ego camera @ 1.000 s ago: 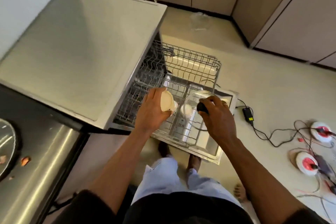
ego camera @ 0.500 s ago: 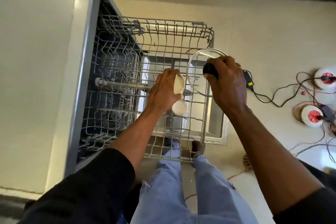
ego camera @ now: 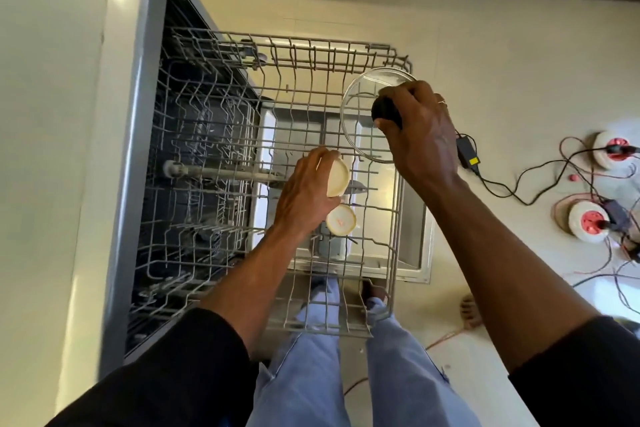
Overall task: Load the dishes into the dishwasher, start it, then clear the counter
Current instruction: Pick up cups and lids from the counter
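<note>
Still | left hand (ego camera: 304,194) grips cream cups (ego camera: 337,178) | right hand (ego camera: 422,135) grips glass lid (ego camera: 377,83) | over rack (ego camera: 322,61)

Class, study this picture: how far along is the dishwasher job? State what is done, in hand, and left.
Done: the door is down and the upper rack pulled out; no dishes show in it. In hand: the left hand grips two cream cups, the right hand holds a glass lid by its knob, above the rack. Left: loading, starting, clearing the counter.
</note>
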